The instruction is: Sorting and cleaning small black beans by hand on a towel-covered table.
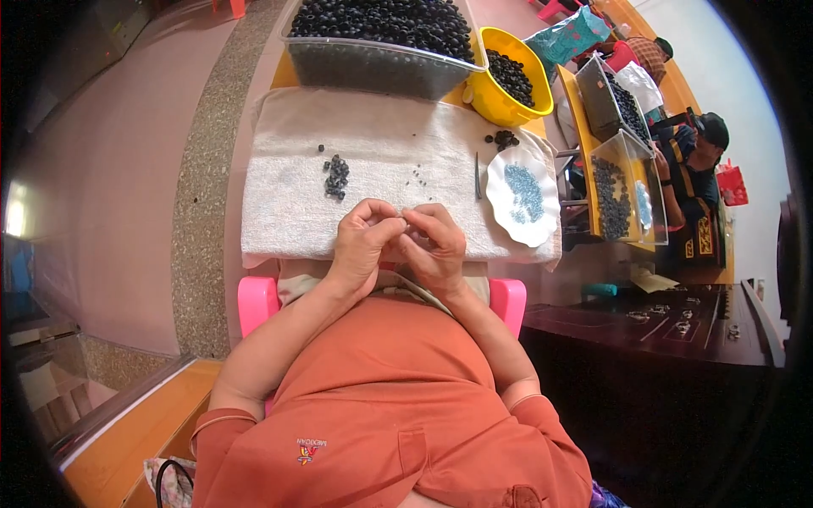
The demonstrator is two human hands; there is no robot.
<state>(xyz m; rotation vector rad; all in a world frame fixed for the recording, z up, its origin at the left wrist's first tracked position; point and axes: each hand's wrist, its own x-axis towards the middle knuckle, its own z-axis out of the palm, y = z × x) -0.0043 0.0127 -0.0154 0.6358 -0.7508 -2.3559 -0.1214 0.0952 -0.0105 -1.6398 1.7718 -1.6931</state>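
Left hand (pixel 362 239) meets right hand (pixel 436 241) over white towel (pixel 279 203).

Both hands meet at the near edge of a white towel (pixel 279 203) spread over the bench. Left hand (pixel 362 241) and right hand (pixel 436 245) are curled w/ fingertips touching; whatever is pinched between them is too small to identify. On the towel, left of centre: small cluster of dark beads (pixel 336 178), plus a few strays. Right of the hands: white scalloped plate (pixel 500 207) w/ pale blue pieces; thin metal tool (pixel 478 176) lies just beside the plate. Far edge: clear plastic bin (pixel 381 68) full of dark beads, yellow bowl (pixel 495 102) next to it, also w/ dark beads. Another person sits at the right.
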